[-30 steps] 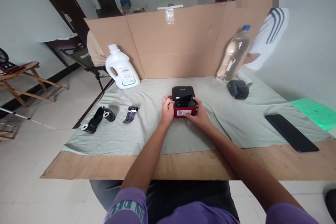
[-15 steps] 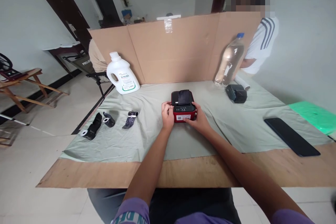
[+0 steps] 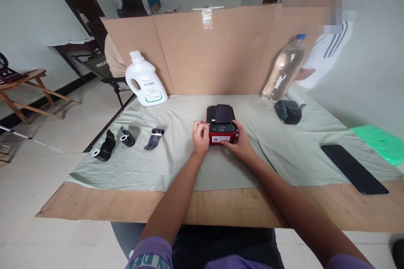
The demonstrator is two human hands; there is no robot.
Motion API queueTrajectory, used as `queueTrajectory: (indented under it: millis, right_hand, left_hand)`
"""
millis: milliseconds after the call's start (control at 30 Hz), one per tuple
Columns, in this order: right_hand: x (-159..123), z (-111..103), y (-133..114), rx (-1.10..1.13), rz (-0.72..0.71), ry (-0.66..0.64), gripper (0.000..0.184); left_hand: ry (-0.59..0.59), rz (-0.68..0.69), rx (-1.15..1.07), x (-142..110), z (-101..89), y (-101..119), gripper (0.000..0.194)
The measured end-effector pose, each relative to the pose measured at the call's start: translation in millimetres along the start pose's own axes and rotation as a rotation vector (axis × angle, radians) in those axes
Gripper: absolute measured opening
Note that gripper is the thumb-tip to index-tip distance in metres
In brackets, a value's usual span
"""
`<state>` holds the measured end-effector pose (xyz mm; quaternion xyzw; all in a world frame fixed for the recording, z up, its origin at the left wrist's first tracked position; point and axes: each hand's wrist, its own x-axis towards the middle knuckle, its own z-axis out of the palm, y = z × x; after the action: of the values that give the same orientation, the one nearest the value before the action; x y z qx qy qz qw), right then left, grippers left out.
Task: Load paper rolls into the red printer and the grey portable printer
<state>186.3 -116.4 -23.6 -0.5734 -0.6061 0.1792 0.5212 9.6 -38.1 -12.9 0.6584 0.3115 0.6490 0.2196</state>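
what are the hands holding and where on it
Both hold the small red and black printer on the cloth: the left hand at its left side, the right hand at its right front corner.

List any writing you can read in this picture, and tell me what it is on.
"PROJE": white letters on the back of the dark folding chair, cut off at the edge.
"DE": pale letters on the purple sleeve, partly out of view.
White label on the red printer, between the left hand and right hand: too small.
Detergent jug label: blurred.
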Motion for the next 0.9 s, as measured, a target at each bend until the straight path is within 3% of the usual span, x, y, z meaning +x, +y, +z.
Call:
queueTrajectory:
  millis: [267, 700, 900]
  right_hand:
    - [0, 0, -3, -0.018, -0.033, 0.002, 0.094]
    - [1, -4, -18, -0.112, 0.019, -0.004, 0.091]
    - [2, -4, -20, -0.121, 0.039, -0.008, 0.091]
  left_hand:
    - [-0.055, 0.171, 0.093, 0, -7.9, 12, 0.024]
    - [-0.141, 0.121, 0.223, 5, -2.4, 14, 0.021]
    - [-0.115, 0.121, 0.221, 3, -2.2, 13, 0.017]
